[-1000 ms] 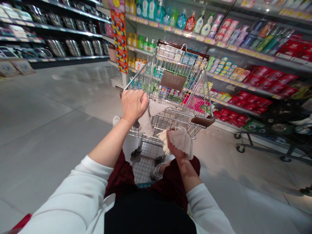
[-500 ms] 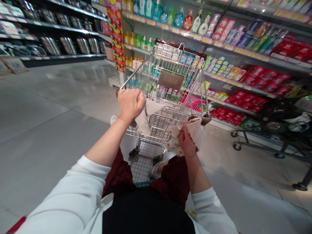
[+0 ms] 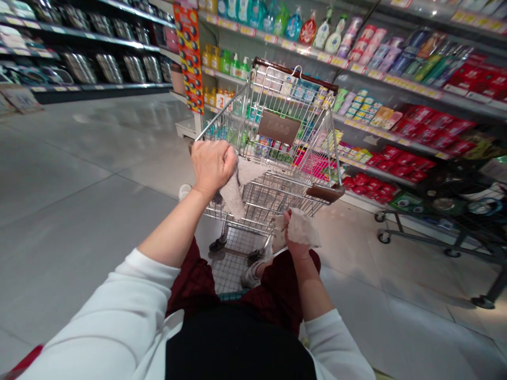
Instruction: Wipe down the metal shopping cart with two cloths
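Observation:
A metal wire shopping cart (image 3: pixel 277 169) stands in front of me, slightly tilted in view. My left hand (image 3: pixel 212 164) is a fist at the left end of its handle, with a beige towelling cloth (image 3: pixel 233 195) hanging from beneath the thumb; how far the fingers wrap the bar is hidden. Closer to my body, my right hand (image 3: pixel 296 244) is closed on a second pale cloth (image 3: pixel 303 227) that bunches over the fingers. It is below and apart from the brown right end of the handle (image 3: pixel 325 193).
Shelves of bottles and packets (image 3: pixel 317 50) rise behind the cart. At right stands a dark wheeled cart (image 3: pixel 447 232), partly loaded. Steel pots (image 3: pixel 134 68) line the shelves at left. Grey tiled floor (image 3: pixel 95 221) stretches to the left, and my shoes are beside the cart's wheels.
My right hand, with its cloth, has come off the right end of the handle and moved down and left toward me. My left hand stays at its place.

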`<control>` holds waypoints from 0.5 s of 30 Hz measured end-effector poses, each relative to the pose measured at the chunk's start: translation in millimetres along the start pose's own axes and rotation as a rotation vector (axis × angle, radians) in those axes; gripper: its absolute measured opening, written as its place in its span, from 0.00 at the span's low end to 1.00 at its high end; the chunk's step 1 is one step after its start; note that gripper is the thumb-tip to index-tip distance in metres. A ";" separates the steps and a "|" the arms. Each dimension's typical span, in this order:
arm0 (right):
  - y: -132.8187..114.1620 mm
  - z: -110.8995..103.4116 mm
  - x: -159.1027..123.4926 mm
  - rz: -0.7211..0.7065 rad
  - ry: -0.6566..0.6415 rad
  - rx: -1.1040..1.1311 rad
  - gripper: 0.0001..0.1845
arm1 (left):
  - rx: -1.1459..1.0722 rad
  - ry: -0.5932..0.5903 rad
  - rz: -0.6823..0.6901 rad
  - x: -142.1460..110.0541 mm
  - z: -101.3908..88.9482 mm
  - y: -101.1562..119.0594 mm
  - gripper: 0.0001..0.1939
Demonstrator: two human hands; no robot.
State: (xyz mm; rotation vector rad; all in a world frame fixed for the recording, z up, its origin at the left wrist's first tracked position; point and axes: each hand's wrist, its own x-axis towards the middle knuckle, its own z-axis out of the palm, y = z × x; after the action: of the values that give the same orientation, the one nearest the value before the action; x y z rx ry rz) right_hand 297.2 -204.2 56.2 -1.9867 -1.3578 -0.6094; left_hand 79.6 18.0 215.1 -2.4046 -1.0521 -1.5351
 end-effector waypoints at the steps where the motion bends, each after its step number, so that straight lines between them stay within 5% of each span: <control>1: -1.1 -5.3 1.5 -0.011 -0.014 0.004 0.21 | 0.005 0.001 0.000 0.0 0.1 0.0 0.16; 3: -3.1 -17.7 6.8 -0.004 0.008 0.016 0.22 | 0.005 0.002 -0.001 0.1 0.3 0.0 0.16; 8: -7.9 -54.8 39.4 0.167 0.405 -0.003 0.26 | -0.006 0.020 0.000 0.1 1.4 -0.7 0.16; 10: -7.3 -61.5 53.6 0.200 0.456 0.024 0.32 | -0.005 0.030 0.000 0.1 1.6 -1.1 0.16; 13: -0.4 -50.1 60.4 0.288 0.437 0.149 0.40 | -0.008 0.028 0.001 0.0 1.4 -1.2 0.16; 15: 8.3 -32.1 54.5 0.427 0.442 0.271 0.36 | -0.005 0.023 0.001 -0.1 1.2 -0.9 0.16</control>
State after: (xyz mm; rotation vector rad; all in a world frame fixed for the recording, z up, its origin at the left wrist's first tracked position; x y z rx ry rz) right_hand 323.9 -195.3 113.5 -1.7159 -0.6829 -0.5797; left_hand 79.9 19.1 214.2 -2.3845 -1.0440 -1.5630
